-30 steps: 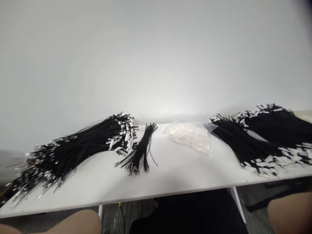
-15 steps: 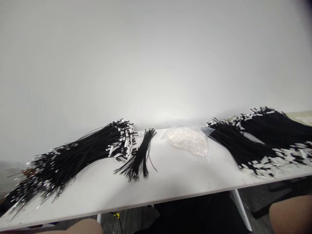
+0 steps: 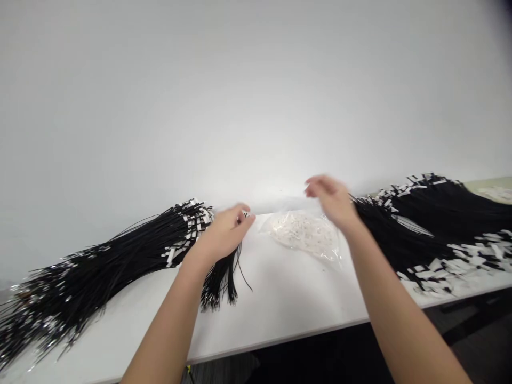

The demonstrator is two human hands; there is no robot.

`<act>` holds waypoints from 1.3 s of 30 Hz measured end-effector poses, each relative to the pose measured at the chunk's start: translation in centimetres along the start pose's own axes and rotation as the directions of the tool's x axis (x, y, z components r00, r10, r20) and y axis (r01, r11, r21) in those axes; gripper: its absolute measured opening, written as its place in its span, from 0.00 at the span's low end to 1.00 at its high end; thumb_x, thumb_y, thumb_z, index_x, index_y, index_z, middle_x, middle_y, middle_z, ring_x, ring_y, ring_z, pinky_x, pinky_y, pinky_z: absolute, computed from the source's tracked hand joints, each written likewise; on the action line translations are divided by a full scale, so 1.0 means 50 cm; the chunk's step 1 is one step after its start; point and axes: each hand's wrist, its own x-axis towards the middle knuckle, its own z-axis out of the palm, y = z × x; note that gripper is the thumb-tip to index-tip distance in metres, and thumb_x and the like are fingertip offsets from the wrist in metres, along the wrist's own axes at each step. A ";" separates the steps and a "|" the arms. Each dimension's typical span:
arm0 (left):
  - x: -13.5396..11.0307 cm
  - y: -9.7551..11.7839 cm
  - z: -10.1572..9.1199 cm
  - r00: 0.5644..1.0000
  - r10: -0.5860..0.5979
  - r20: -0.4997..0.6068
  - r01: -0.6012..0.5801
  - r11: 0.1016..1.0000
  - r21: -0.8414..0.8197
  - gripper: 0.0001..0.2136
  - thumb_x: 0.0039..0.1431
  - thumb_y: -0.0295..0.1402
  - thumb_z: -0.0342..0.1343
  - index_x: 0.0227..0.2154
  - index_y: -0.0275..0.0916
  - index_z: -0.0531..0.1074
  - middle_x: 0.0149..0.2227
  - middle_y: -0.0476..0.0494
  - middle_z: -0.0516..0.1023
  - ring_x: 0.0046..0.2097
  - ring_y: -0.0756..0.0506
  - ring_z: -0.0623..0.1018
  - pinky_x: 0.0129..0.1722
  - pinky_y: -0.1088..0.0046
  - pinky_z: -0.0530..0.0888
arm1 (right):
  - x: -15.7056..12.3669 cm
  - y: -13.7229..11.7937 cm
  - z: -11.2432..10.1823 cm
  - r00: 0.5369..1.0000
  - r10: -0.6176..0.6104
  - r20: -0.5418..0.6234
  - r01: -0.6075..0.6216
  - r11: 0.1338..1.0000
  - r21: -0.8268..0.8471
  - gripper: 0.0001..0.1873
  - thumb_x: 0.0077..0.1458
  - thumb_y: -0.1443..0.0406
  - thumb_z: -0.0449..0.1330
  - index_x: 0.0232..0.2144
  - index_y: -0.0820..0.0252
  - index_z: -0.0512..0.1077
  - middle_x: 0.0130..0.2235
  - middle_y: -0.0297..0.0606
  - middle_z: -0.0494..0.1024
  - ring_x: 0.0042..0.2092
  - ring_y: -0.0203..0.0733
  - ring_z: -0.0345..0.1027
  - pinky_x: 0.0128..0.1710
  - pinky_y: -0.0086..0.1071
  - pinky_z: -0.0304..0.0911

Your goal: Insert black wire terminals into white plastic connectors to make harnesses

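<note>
My left hand [image 3: 224,234] reaches over the far end of a small bundle of black wires [image 3: 222,277] on the white table [image 3: 280,309]; its fingers are loosely curled and nothing shows in them. My right hand [image 3: 332,201] hovers, blurred by motion, above the far edge of a clear plastic bag of small white parts [image 3: 308,237], fingers bent forward with nothing visible in them.
A large heap of black wires with white tags [image 3: 100,266] lies on the left. Two more heaps [image 3: 432,224] cover the right end, white tags spread along the near edge. A plain white wall rises behind the table.
Both arms have come up from below the table edge and stretched out over the table; the left hand arrived at the small bundle, the right above the bag. The view tilted slightly.
</note>
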 end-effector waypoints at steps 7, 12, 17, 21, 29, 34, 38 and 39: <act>0.056 -0.075 0.138 0.938 -0.268 0.221 0.166 0.905 0.393 0.15 0.52 0.39 0.47 0.38 0.35 0.69 0.44 0.31 0.69 0.48 0.34 0.68 0.41 0.60 0.67 | -0.081 0.054 0.155 0.917 0.174 0.360 -0.022 0.921 -0.389 0.12 0.54 0.60 0.54 0.34 0.64 0.69 0.37 0.37 0.71 0.42 0.39 0.65 0.45 0.41 0.59; 0.039 -0.100 0.172 0.957 -0.237 0.166 0.139 0.881 0.453 0.13 0.53 0.33 0.48 0.41 0.36 0.68 0.47 0.33 0.64 0.51 0.36 0.63 0.44 0.58 0.65 | -0.092 0.070 0.173 0.888 0.235 0.396 0.004 0.856 -0.516 0.12 0.54 0.59 0.53 0.32 0.63 0.69 0.39 0.38 0.70 0.45 0.41 0.61 0.47 0.43 0.55; 0.040 -0.107 0.171 0.959 -0.259 0.116 0.183 0.876 0.445 0.13 0.53 0.35 0.47 0.41 0.37 0.66 0.48 0.33 0.62 0.53 0.35 0.61 0.47 0.56 0.62 | -0.097 0.068 0.173 0.885 0.251 0.391 0.016 0.825 -0.566 0.12 0.56 0.60 0.50 0.32 0.61 0.70 0.37 0.38 0.71 0.44 0.42 0.60 0.45 0.42 0.51; 0.040 -0.119 0.171 0.943 -0.308 0.126 0.237 0.888 0.393 0.17 0.52 0.41 0.46 0.43 0.38 0.64 0.47 0.33 0.65 0.51 0.33 0.64 0.46 0.54 0.61 | -0.106 0.071 0.176 0.896 0.229 0.381 0.036 0.817 -0.575 0.13 0.57 0.62 0.47 0.32 0.57 0.71 0.38 0.39 0.73 0.45 0.44 0.59 0.42 0.41 0.47; 0.062 -0.142 0.180 0.923 -0.380 0.065 0.355 0.903 0.243 0.21 0.52 0.44 0.43 0.45 0.37 0.64 0.50 0.31 0.64 0.53 0.34 0.63 0.47 0.54 0.61 | -0.120 0.069 0.180 0.913 0.174 0.369 0.079 0.812 -0.579 0.16 0.58 0.61 0.45 0.33 0.56 0.71 0.42 0.43 0.72 0.46 0.47 0.57 0.44 0.43 0.43; 0.075 -0.161 0.181 0.901 -0.433 0.006 0.427 0.890 0.159 0.22 0.51 0.42 0.45 0.46 0.35 0.65 0.52 0.29 0.63 0.54 0.32 0.62 0.47 0.54 0.61 | -0.131 0.067 0.186 0.934 0.149 0.323 0.045 0.851 -0.523 0.15 0.57 0.62 0.46 0.33 0.59 0.71 0.39 0.43 0.73 0.46 0.47 0.58 0.47 0.45 0.42; 0.077 -0.173 0.183 0.905 -0.426 -0.008 0.425 0.901 0.086 0.20 0.51 0.39 0.47 0.47 0.38 0.66 0.52 0.33 0.66 0.54 0.32 0.63 0.48 0.52 0.60 | -0.125 0.068 0.170 0.962 0.122 0.243 -0.015 0.918 -0.397 0.14 0.55 0.65 0.47 0.41 0.57 0.69 0.42 0.43 0.72 0.46 0.47 0.59 0.48 0.43 0.43; 0.077 -0.174 0.182 0.909 -0.416 -0.012 0.416 0.907 0.062 0.20 0.50 0.37 0.47 0.47 0.38 0.66 0.52 0.34 0.67 0.53 0.33 0.64 0.48 0.54 0.60 | -0.121 0.063 0.162 0.970 0.112 0.214 -0.031 0.936 -0.352 0.16 0.56 0.65 0.46 0.44 0.57 0.68 0.44 0.43 0.71 0.47 0.47 0.59 0.49 0.43 0.44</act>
